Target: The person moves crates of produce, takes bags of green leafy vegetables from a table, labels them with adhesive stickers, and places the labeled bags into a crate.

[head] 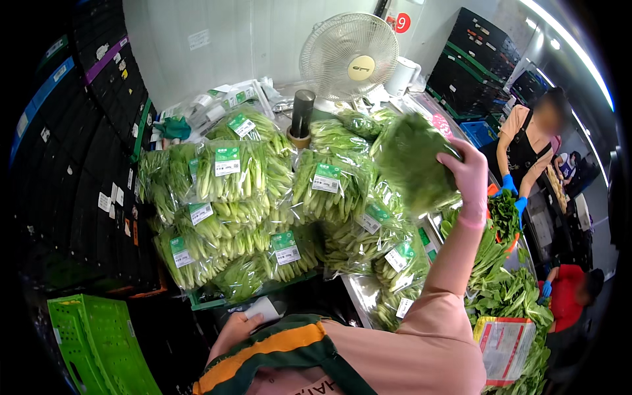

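Note:
My right hand (466,173), with a pinkish band at the wrist, grips a clear plastic bag of leafy greens (414,163) by its right edge, raised over the right-hand pile. Low at centre-left, close to my apron, my left hand (239,326) holds a white item (263,309), perhaps a roll or stack of labels. Between and beyond my hands lie many bagged bunches of greens with green and white labels, in a left pile (232,182) and a right pile (331,190). The lower left bags rest in or on a dark green crate (200,302).
A fan (350,57), a white kettle (402,76) and a dark cylinder (302,116) stand behind the bags. Black crates (64,187) are stacked left, above a bright green crate (94,340). Loose greens (513,296) lie right, where a co-worker (528,143) in blue gloves handles greens.

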